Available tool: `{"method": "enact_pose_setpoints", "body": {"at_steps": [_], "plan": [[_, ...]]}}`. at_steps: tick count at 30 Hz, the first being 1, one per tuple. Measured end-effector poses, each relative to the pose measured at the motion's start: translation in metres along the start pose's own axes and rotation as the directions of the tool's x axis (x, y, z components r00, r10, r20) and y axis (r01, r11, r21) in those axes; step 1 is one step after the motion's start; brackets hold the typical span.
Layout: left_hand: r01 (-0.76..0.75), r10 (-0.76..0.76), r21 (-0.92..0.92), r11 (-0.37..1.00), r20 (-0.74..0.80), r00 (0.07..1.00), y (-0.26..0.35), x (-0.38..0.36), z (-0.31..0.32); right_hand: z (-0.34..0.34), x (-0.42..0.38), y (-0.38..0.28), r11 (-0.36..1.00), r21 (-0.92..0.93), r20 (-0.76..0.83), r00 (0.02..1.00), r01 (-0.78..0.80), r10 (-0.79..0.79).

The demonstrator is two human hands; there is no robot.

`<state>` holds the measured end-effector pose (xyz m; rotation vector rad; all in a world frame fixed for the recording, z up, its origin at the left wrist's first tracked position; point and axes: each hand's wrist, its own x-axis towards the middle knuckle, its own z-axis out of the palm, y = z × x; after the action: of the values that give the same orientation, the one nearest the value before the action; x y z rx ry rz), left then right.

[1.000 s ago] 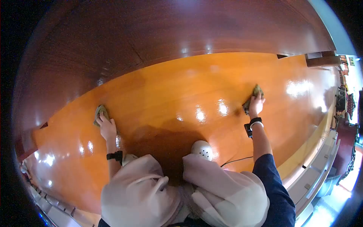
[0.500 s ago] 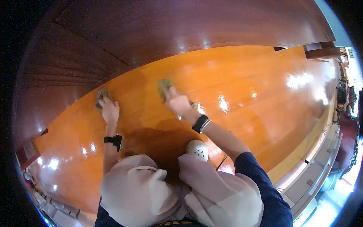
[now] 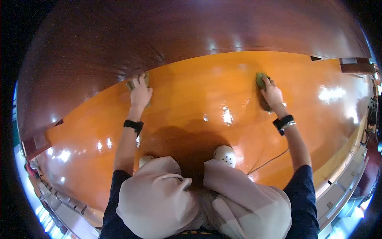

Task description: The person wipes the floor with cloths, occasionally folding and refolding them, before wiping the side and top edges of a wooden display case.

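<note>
My left hand (image 3: 141, 96) presses a folded greenish cloth (image 3: 130, 85) onto the glossy orange floor (image 3: 187, 93), right along the foot of a dark wooden panel (image 3: 191, 28). Its fingers lie over the cloth and cover much of it. Well off to the right, my right hand (image 3: 273, 95) grips a second green cloth (image 3: 261, 78) flat against the floor. Part of that cloth is hidden under the palm, and a darker portion shows below the hand. Both wrists wear black bands.
A thin cable (image 3: 270, 160) runs over the floor below my right forearm. My pale shoe (image 3: 225, 155) with holes stands beneath my knees. A dark wooden foot (image 3: 356, 67) sits at the far right. Pale drawer-like furniture (image 3: 344, 195) lines the lower right.
My right hand has swept to the right with its cloth, away from my left hand. My left hand with its cloth still lies along the panel's foot, slightly shifted. The view has moved a little.
</note>
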<state>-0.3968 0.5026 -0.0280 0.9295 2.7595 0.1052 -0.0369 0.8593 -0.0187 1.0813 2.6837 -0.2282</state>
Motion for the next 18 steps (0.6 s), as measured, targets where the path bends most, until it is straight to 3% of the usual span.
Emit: {"method": "enact_pose_setpoints", "body": {"at_steps": [3, 5, 6, 7, 8, 10, 12, 14, 15, 16, 18], "plan": [[0.028, -0.027, -0.026, 0.999, 0.052, 0.998, 0.004, -0.002, -0.011, -0.026, -0.010, -0.007, 0.994, -0.042, 0.116, 0.989, 0.097, -0.091], [0.039, -0.035, -0.052, 0.998, 0.085, 0.996, -0.008, 0.008, -0.010, -0.008, -0.010, -0.017, 0.995, -0.018, 0.054, 0.993, 0.103, -0.102], [0.063, -0.063, -0.025, 0.998, 0.008, 0.998, -0.019, 0.016, 0.004, 0.002, -0.011, -0.020, 0.995, 0.003, -0.001, 0.995, 0.100, -0.100], [0.089, -0.089, -0.002, 0.996, -0.070, 0.994, -0.030, 0.025, 0.011, 0.006, -0.014, -0.041, 0.999, -0.007, 0.040, 0.998, 0.041, -0.040], [0.094, -0.094, -0.004, 0.996, -0.072, 0.993, -0.043, 0.033, 0.008, 0.016, -0.019, -0.061, 0.999, 0.018, -0.022, 0.999, 0.029, -0.028], [0.306, -0.295, -0.030, 0.952, 0.187, 0.937, -0.083, 0.046, -0.001, 0.022, -0.030, -0.108, 0.994, 0.103, -0.060, 0.997, 0.046, -0.040], [0.304, -0.341, 0.177, 0.936, 0.253, 0.905, -0.180, 0.052, 0.035, 0.027, -0.039, -0.149, 0.972, 0.167, -0.060, 0.986, 0.165, -0.157], [0.425, -0.418, 0.039, 0.904, -0.122, 0.900, -0.198, 0.007, 0.011, 0.040, -0.043, -0.180, 0.945, 0.177, -0.074, 0.962, 0.273, -0.264], [0.494, -0.493, 0.008, 0.869, -0.075, 0.867, -0.220, -0.005, 0.008, 0.048, -0.044, -0.194, 0.938, 0.186, -0.059, 0.957, 0.291, -0.285], [0.563, -0.563, -0.019, 0.827, -0.025, 0.826, -0.247, -0.015, 0.007, 0.062, -0.047, -0.205, 0.915, 0.196, -0.255, 0.919, 0.353, -0.300], [0.629, -0.630, -0.047, 0.776, -0.020, 0.776, -0.280, -0.029, 0.009, 0.063, -0.051, -0.211, 0.901, 0.254, -0.292, 0.916, 0.352, -0.276]]}}
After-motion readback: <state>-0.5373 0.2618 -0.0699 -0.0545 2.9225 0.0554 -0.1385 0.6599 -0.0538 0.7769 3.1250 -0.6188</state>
